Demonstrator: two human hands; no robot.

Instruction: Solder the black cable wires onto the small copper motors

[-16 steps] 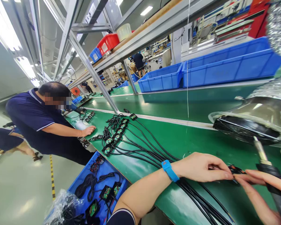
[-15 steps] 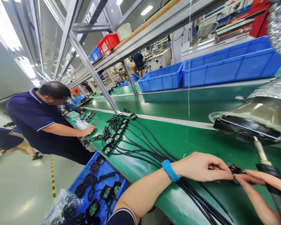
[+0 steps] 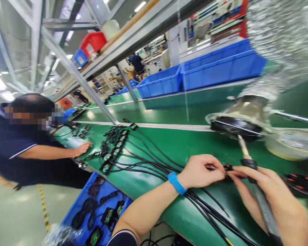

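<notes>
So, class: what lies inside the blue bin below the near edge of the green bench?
The blue bin holds coiled black cables and small boards with green faces. The person's left forearm covers its right end, so what lies there cannot be seen.

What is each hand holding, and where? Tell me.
Left hand pinches a small black part at its near end. Right hand grips a soldering iron around its black handle.

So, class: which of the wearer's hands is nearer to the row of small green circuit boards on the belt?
Left. The left hand lies partway along the black cables running from the green circuit boards; the right hand, gripping the soldering iron, is farther away.
</notes>
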